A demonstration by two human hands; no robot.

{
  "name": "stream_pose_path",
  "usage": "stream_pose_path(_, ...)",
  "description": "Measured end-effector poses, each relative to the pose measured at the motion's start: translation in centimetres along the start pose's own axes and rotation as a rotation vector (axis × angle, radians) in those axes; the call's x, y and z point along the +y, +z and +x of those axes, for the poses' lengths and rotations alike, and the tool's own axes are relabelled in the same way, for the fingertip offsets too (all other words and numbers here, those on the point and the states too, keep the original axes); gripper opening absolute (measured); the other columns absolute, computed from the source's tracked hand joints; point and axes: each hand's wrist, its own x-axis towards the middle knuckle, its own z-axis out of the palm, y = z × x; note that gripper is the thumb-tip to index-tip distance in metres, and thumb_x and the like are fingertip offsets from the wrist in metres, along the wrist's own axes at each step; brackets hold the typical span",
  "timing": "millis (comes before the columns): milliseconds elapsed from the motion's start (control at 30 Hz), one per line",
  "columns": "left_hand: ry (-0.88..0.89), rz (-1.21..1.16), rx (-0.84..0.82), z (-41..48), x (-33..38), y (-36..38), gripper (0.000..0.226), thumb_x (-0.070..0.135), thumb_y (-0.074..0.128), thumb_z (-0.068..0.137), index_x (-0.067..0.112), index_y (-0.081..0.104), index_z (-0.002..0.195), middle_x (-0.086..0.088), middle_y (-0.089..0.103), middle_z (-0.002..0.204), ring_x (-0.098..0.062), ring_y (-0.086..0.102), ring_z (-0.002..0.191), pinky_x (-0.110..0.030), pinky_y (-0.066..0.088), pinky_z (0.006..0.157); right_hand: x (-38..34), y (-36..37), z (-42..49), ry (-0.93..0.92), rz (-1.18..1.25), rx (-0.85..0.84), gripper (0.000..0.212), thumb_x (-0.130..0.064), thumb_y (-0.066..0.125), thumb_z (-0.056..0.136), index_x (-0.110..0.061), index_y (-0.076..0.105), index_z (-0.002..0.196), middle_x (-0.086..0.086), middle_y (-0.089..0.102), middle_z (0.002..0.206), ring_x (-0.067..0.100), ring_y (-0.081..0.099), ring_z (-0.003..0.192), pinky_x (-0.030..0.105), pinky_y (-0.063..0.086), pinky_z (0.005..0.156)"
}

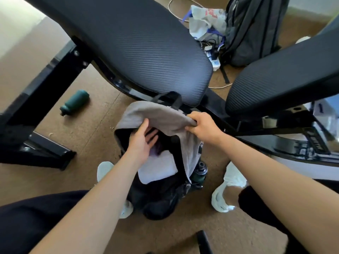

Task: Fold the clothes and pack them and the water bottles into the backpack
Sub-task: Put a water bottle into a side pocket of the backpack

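My right grip pinches grey garment; left grip spread inside backpack mouth, directly below garment

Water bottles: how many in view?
2. One bottle lies on the floor at left; the other bottle sits in a side pocket of the backpack. More may be hidden inside.
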Motion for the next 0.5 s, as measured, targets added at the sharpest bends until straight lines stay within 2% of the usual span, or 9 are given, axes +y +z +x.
stream_pose_path(133, 0.057, -0.021, -0.016, -2.3, 2.0, 2.2, 0.020, 0.022, 0.061, 0.102, 0.017, 0.065, 0.121, -0.002, 0.075, 0.113, -0.016, 0.075, 0.095, -0.027, 0.058, 0.078, -1.1, -3.4, 0.0, -0.010, 0.013, 0.121, 0.016, -0.003, 0.073, 0.084, -0.001, 0.071, 0.100, 0.012, 0.071, 0.097, 0.030, 0.064, 0.095, 0.042, 0.048, 0.083)
stream_pose_path(200, 0.064, -0.019, -0.038, -3.5, 2.0, 3.3, 0.011, 0.020, 0.059, 0.104, 0.017, 0.064, 0.113, -0.003, 0.074, 0.112, -0.018, 0.074, 0.095, -0.027, 0.059, 0.078, -0.4, -4.3, -0.2, 0.068, -0.004, 0.132, 0.014, -0.006, 0.070, 0.089, -0.007, 0.070, 0.102, 0.008, 0.072, 0.101, 0.029, 0.064, 0.100, 0.040, 0.049, 0.083)
stream_pose_path(267, 0.034, 0.013, -0.081, -4.4, 1.7, 4.4, 0.010, 0.023, 0.055, 0.106, 0.018, 0.064, 0.108, -0.004, 0.073, 0.114, -0.020, 0.072, 0.099, -0.031, 0.058, 0.079, 0.6, -4.2, -0.4, 0.192, -0.053, 0.123, 0.012, -0.015, 0.064, 0.095, -0.011, 0.066, 0.106, 0.011, 0.071, 0.107, 0.033, 0.063, 0.104, 0.041, 0.049, 0.082)
stream_pose_path(367, -0.024, 0.121, -0.072, -5.1, 1.0, 5.2, 0.016, 0.026, 0.051, 0.108, 0.017, 0.063, 0.108, -0.004, 0.071, 0.116, -0.022, 0.070, 0.103, -0.033, 0.058, 0.081, 1.2, -3.6, -1.3, 0.310, -0.085, 0.123, 0.023, -0.025, 0.058, 0.100, -0.013, 0.063, 0.119, 0.014, 0.066, 0.120, 0.036, 0.060, 0.113, 0.041, 0.048, 0.083)
stream_pose_path(433, -0.053, 0.210, -0.027, -5.3, 0.7, 4.7, 0.014, 0.028, 0.052, 0.107, 0.019, 0.063, 0.108, -0.005, 0.073, 0.113, -0.022, 0.070, 0.103, -0.033, 0.059, 0.080, 0.8, -3.4, -2.1, 0.310, -0.074, 0.159, 0.041, -0.027, 0.060, 0.100, -0.012, 0.056, 0.138, 0.013, 0.059, 0.137, 0.034, 0.053, 0.128, 0.045, 0.047, 0.098)
stream_pose_path(500, -0.073, 0.356, 0.004, -5.5, 0.4, 3.7, 0.016, 0.028, 0.055, 0.106, 0.018, 0.064, 0.114, -0.004, 0.074, 0.112, -0.023, 0.070, 0.104, -0.033, 0.059, 0.077, 0.3, -3.2, -3.3, 0.297, -0.072, 0.171, 0.054, -0.027, 0.061, 0.100, -0.011, 0.044, 0.150, 0.010, 0.047, 0.151, 0.033, 0.039, 0.142, 0.045, 0.040, 0.112)
